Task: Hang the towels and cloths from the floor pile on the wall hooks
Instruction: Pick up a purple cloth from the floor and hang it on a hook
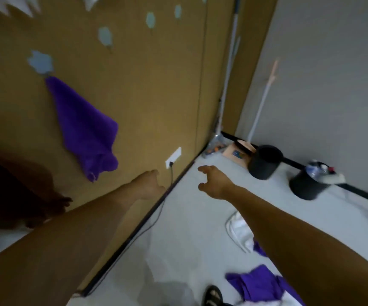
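Head view: fuzzy purple towel (83, 127) on hook (40, 62); both hands empty.

Left hand (150, 184) and right hand (214, 182) reach out ahead, side by side, both empty.
The left arm (68, 239) runs bare from the lower left corner, up and to the right, nearly straight at the elbow; the back of its hand faces the camera and the fingers point away, mostly hidden behind it. The right arm (300, 235) comes in bare from the lower right, also extended, its wrist bent slightly down. That hand's fingers and thumb are spread and loosely curled like a claw. The two hands are near each other but do not touch.
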`<state>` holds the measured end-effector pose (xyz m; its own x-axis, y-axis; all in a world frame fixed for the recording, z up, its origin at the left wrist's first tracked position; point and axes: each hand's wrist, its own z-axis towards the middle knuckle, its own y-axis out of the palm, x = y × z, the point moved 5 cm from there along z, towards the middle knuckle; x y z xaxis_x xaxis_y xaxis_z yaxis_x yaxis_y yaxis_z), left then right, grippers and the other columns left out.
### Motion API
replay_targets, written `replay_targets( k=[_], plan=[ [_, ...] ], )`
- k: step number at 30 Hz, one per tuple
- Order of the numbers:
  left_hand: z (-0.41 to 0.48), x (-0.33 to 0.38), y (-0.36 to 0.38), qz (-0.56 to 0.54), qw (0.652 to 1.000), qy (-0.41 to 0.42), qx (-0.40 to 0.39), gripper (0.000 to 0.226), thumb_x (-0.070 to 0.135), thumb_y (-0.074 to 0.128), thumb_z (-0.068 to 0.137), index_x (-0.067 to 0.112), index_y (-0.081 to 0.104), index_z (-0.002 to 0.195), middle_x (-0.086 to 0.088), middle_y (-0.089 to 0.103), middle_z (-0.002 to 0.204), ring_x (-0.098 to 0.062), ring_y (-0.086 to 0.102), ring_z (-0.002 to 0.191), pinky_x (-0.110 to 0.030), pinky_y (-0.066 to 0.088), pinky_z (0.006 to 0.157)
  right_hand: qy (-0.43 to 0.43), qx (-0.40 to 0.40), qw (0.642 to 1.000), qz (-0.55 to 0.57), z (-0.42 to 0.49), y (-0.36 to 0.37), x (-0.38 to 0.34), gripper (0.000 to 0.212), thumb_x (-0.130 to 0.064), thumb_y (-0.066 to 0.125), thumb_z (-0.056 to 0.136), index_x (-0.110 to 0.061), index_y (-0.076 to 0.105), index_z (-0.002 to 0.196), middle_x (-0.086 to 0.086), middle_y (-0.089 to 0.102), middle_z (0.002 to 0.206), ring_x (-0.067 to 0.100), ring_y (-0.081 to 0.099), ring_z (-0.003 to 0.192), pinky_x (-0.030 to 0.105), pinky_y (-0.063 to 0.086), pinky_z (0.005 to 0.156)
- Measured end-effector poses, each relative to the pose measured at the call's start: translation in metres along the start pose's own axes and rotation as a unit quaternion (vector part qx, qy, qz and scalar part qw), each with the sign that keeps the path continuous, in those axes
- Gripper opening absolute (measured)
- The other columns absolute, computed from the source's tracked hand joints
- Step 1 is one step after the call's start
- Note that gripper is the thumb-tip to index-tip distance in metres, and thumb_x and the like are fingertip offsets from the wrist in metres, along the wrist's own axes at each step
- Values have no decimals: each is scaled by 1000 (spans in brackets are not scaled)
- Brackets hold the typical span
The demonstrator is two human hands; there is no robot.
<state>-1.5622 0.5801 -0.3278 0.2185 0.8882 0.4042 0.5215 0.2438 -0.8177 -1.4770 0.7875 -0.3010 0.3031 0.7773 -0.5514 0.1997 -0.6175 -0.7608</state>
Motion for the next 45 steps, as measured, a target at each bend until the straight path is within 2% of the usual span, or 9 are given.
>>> replay_targets(
  k=[4,9,17,20,24,34,40,43,45],
  plan=[
    [9,91,48,32,996,66,-59,65,38,58,87,0,38,136,-19,55,126,-30,57,107,-31,46,79,94,51,994,-4,-63,-31,96,63,-25,63,86,-20,38,144,11,40,145,30,45,129,39,40,106],
    [8,213,128,101,976,154,-120,79,45,59,86,13,23,149,-11,29,151,-29,43,127,-35,43,98,199,100,974,38,-146,-52,214,57,-23,61,87,-23,43,141,11,44,140,31,48,124,38,41,101],
    [-1,328,314,145,942,221,-209,67,41,62,83,17,38,141,-9,41,144,-29,48,123,-34,42,94,306,56,946,93,-221,9,381,49,-27,59,89,-20,49,137,14,49,133,31,53,119,34,42,99],
    [19,314,386,150,935,203,-248,59,38,60,84,17,42,137,-7,43,141,-26,49,121,-31,40,88,318,22,941,115,-206,63,429,45,-27,57,92,-17,51,136,14,51,130,32,54,117,36,44,99],
    [74,263,490,168,932,148,-286,64,40,59,89,15,36,143,-9,39,147,-27,43,130,-35,36,105,335,-15,932,140,-159,159,500,40,-27,53,94,-13,52,132,15,54,131,32,53,118,36,45,97],
    [213,93,728,194,932,85,-294,60,37,56,87,17,40,141,-8,44,141,-28,48,124,-38,42,99,382,-87,908,149,-21,444,669,44,-33,48,95,-18,46,137,13,43,141,34,42,129,39,37,107],
    [244,28,803,171,936,73,-301,57,37,57,89,18,40,140,-7,45,139,-25,48,123,-36,41,99,397,-103,907,93,23,552,709,44,-31,48,95,-19,43,137,11,38,140,33,36,128,42,38,101],
    [240,16,808,158,935,80,-307,57,38,58,90,16,40,140,-7,45,139,-25,48,123,-36,42,100,402,-83,911,37,28,560,714,36,-24,46,94,-18,49,129,10,46,133,31,43,122,40,42,93],
    [234,19,796,148,937,84,-305,57,38,57,91,16,39,141,-8,45,139,-26,47,124,-36,41,101,430,-23,897,100,21,542,709,29,-24,43,97,-18,54,123,12,58,123,33,53,113,36,43,88]
  ],
)
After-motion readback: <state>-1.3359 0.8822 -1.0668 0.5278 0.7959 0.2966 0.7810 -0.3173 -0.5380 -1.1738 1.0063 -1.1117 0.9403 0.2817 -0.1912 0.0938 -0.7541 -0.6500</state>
